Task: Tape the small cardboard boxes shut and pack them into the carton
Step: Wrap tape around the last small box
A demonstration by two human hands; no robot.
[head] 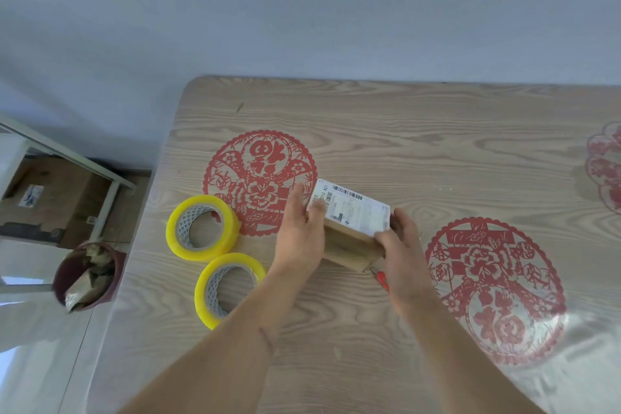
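A small cardboard box with a white shipping label on top stands on the wooden table. My left hand grips its left end, thumb over the label's edge. My right hand grips its right end, thumb on the near top corner. Two rolls of yellow-rimmed clear tape lie flat left of the box: one farther, one nearer. A red-handled tool pokes out from under my right hand; most of it is hidden.
Red paper-cut designs lie under the table's clear cover. Off the table's left edge, on the floor, stand a dark bin holding cardboard scraps and a large carton under a white metal frame. A wall runs behind the table.
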